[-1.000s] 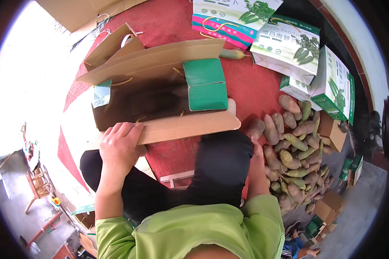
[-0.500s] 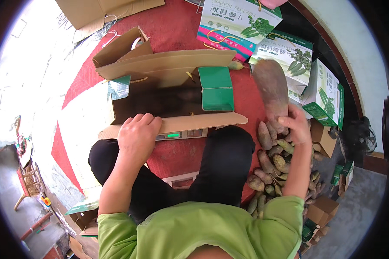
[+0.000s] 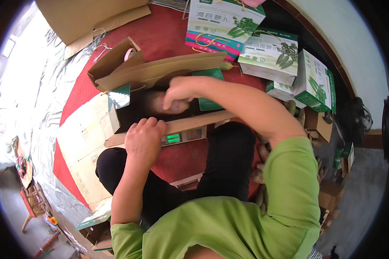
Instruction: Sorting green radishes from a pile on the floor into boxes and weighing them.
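An open cardboard box (image 3: 168,126) with green and silvery end flaps rests on a scale (image 3: 190,135) with a lit green display. My left hand (image 3: 145,137) is closed over the box's near flap, its fingers curled on the edge. Above the box's inside is my right hand (image 3: 176,91), bent at the wrist. It grips a big radish (image 3: 176,108), smeared by motion and partly hidden under the hand. Whether the radish touches the box floor I cannot tell.
Printed white-and-green cartons (image 3: 268,58) stand at the far right. A pile of radishes lies at my right, mostly behind my arm. Beyond the box is a small brown carton (image 3: 112,58) holding a tape roll. Flattened cardboard (image 3: 84,146) lies at left on the red mat (image 3: 69,103).
My right hand has carried the radish left from above the pile into the open box. My left hand stays on the near flap. The whole view has shifted a little.
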Action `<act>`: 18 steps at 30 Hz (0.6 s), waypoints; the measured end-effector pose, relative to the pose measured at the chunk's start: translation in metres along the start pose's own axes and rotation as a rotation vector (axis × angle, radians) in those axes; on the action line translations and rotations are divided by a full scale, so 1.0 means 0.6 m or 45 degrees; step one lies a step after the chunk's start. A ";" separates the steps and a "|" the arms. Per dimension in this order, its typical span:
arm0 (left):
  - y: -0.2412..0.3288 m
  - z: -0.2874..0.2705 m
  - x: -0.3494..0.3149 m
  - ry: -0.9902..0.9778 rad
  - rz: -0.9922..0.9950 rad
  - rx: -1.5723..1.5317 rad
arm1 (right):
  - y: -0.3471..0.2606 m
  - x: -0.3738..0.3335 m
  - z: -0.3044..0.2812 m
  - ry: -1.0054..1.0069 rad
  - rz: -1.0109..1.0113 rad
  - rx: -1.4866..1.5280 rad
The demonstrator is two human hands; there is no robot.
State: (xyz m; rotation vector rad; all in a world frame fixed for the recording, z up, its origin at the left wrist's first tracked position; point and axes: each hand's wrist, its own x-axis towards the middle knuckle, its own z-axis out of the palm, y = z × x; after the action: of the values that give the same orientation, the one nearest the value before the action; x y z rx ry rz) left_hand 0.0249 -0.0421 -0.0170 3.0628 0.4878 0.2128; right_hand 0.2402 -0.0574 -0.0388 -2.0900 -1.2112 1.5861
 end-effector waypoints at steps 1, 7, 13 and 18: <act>-0.002 -0.002 -0.003 -0.005 0.008 -0.003 | -0.023 0.007 0.012 -0.003 0.022 -0.097; -0.001 0.007 0.006 -0.018 -0.021 -0.029 | 0.002 0.075 0.048 0.376 -0.267 -0.735; -0.005 0.009 0.014 -0.042 -0.095 -0.054 | 0.026 -0.116 -0.041 0.754 -0.707 -0.241; 0.014 -0.002 0.018 -0.058 -0.194 -0.118 | 0.243 -0.304 -0.041 1.171 -0.464 0.165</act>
State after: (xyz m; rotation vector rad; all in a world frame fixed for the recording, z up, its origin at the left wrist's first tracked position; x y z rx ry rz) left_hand 0.0378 -0.0468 -0.0138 2.9166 0.6848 0.1558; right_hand 0.3176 -0.2752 0.0017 -1.9677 -0.9996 0.4123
